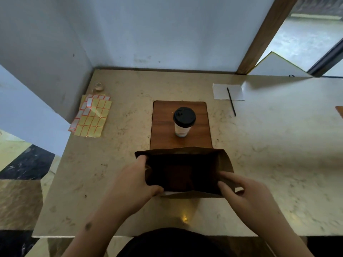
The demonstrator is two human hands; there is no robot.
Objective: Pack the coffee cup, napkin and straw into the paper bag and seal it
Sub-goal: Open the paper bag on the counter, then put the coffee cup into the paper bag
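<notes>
Two hands hold the paper bag (185,171) at the near middle of the stone table (269,164). Its mouth is spread wide and faces up toward the camera, its long axis running from 9 o'clock to 3 o'clock; the inside is too dark to see into. The left hand (135,182) grips the bag's 9 o'clock end, thumb curled over the near rim and fingers wrapped around the outside. The right hand (243,193) pinches the 3 o'clock end, with fingers reaching into the mouth and the thumb outside on the near wall. Bare tabletop lies between the bag and the table's near edge.

Just beyond the bag at 12 o'clock lies a wooden board (163,127), its long axis pointing away from the person, its near edge hidden behind the bag's far rim. On it the coffee cup (183,121) stands upright, black lid on, apart from the bag, with board showing all around its base.

Farther off at 1 o'clock the white napkin (220,92) lies flat; the black straw (231,102) lies across it, running near to far, its near end past the napkin's edge. At 10 o'clock, near the table's left edge, lie sheets of yellow stickers (92,117), with a small tape roll (99,87) beyond them by the wall (167,34). Open tabletop stretches toward 3 o'clock.
</notes>
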